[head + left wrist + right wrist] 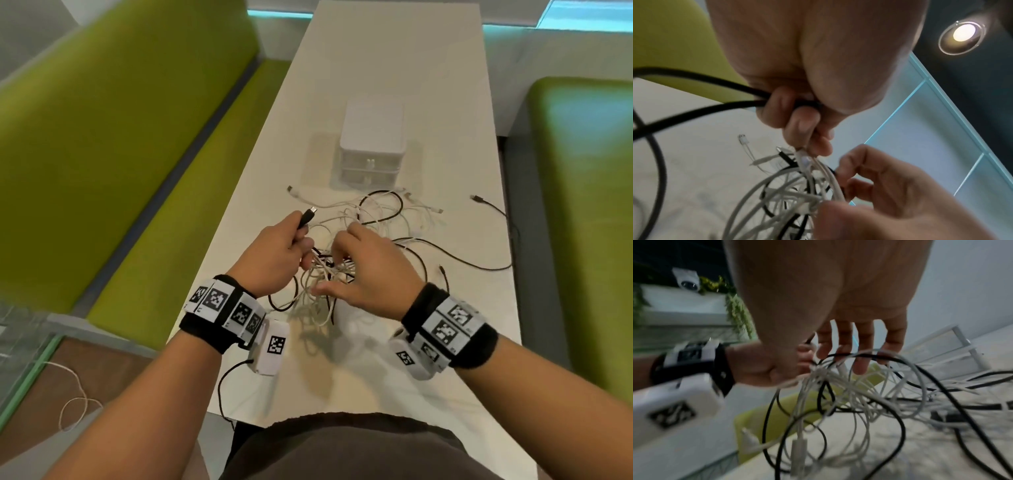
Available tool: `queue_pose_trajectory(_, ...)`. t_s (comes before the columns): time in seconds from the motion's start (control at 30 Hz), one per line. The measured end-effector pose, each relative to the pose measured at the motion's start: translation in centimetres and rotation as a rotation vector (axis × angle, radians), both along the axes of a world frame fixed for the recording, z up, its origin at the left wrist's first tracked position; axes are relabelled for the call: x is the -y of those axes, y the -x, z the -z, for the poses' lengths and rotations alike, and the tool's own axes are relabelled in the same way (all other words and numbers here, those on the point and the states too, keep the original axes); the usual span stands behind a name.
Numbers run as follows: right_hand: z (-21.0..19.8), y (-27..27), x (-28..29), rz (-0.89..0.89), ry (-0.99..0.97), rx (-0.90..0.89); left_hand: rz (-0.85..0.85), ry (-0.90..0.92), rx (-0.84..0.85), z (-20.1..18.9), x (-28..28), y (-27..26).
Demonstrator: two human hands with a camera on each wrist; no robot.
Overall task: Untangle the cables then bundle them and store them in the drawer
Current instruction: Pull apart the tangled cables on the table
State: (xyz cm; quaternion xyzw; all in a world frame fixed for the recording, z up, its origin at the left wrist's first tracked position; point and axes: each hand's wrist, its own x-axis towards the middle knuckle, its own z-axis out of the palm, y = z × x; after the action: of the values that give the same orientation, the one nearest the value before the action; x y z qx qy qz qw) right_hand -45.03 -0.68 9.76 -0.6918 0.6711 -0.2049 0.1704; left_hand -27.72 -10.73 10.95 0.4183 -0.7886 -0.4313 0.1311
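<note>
A tangle of white and black cables (346, 250) lies on the white table (394, 68), partly lifted between my hands. My left hand (303, 245) grips a black cable (701, 110) whose plug (307, 217) sticks out above the thumb; its lower fingers also pinch white strands (804, 160). My right hand (330, 270) has its fingers curled into the knot (824, 374), thumb and fingers pinching white cables (830, 183), with black and white loops hanging over its fingers (860, 363). A small white drawer unit (371, 150) stands shut beyond the tangle.
Loose cable ends trail out: a white plug (291, 189) to the left, a black plug (475, 198) near the table's right edge. Green benches (113, 154) flank the table on both sides. A white cord (73, 401) lies on the floor at the lower left.
</note>
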Motion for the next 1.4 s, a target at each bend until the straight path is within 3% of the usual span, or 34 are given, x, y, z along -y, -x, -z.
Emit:
queue_pose_trajectory(0.13, 1.8, -0.5, 0.3, -0.020, 0.021, -0.017, -0.030, 0.018, 0.038, 0.2, 0.2, -0.2)
queue_pose_trajectory(0.27, 1.4, 1.0, 0.5, -0.085, -0.041, 0.043, -0.132, 0.095, 0.142, 1.2, 0.7, -1.4)
queue_pose_trajectory(0.4, 0.8, 3.2, -0.2, -0.186, 0.040, 0.016, -0.202, 0.085, 0.159, 1.8, 0.9, -2.1)
queue_pose_trajectory(0.47, 1.1, 4.6, -0.5, -0.113, 0.007, -0.016, -0.214, 0.108, 0.159, 1.8, 0.7, -2.1)
queue_pose_trajectory(0.6, 1.6, 6.1, -1.1, 0.233, -0.051, -0.200, -0.201, 0.097, 0.095, 1.0, 0.3, -2.1)
queue_pose_trajectory(0.7, 0.9, 5.3, -1.2, 0.304, -0.023, -0.123, -0.086, 0.138, 0.096, 0.6, 0.2, -2.1)
queue_pose_trajectory(0.77, 0.3, 4.3, -1.2, 0.255, 0.155, -0.065, -0.066, 0.211, 0.101, 0.8, 0.2, -1.8)
queue_pose_trajectory(0.83, -0.2, 3.2, -0.9, 0.098, 0.283, -0.018, -0.093, 0.256, 0.070, 1.1, 0.1, -1.2)
queue_pose_trajectory(0.87, -0.4, 2.6, -0.7, -0.009, 0.270, 0.004, -0.101, 0.258, 0.048, 1.0, 0.0, -0.8)
queue_pose_trajectory(0.93, -0.4, 1.5, -0.3, -0.156, 0.063, 0.020, -0.100, 0.241, 0.002, 0.8, -0.1, -0.2)
queue_pose_trajectory(1.0, 0.4, 0.5, 0.1, -0.184, -0.157, -0.096, -0.094, 0.232, -0.024, 0.3, 0.1, 0.0)
queue_pose_trajectory(1.07, 1.7, 0.0, 0.3, -0.144, -0.163, -0.189, -0.064, 0.216, 0.006, 0.0, 0.5, -0.3)
queue_pose_trajectory(1.27, 1.9, 1.8, 0.7, 0.023, 0.018, 0.035, 0.087, 0.232, 0.131, 0.9, -0.1, -1.5)
queue_pose_trajectory(1.33, 1.1, 2.4, 0.6, 0.040, 0.042, 0.216, 0.104, 0.293, 0.167, 0.9, -0.9, -1.0)
queue_pose_trajectory(1.4, 0.1, 2.7, 0.3, 0.016, 0.057, 0.375, 0.055, 0.338, 0.093, 0.8, -1.5, -0.4)
